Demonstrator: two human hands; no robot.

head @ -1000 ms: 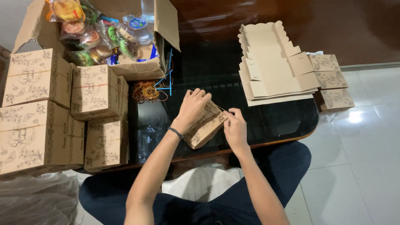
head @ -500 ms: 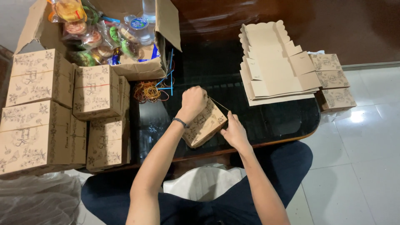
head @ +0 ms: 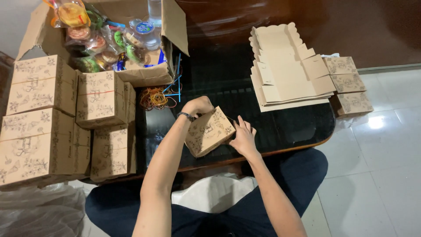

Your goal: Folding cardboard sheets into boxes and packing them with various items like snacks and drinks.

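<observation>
the small brown box (head: 208,132) sits tilted on the dark desk (head: 280,127). the left hand (head: 198,105) has its fingers curled over the top edge. the right hand (head: 243,137) presses its side, fingers spread flat. best to hold the box steady and press the flaps evenly so it shuts neatly.

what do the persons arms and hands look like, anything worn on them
Both forearms are bare, with no sleeves in view and no gloves on either hand. The left hand has a dark band, like a bracelet or watch strap, around its wrist. The right hand shows no ring, band or other marking that can be made out.
</observation>
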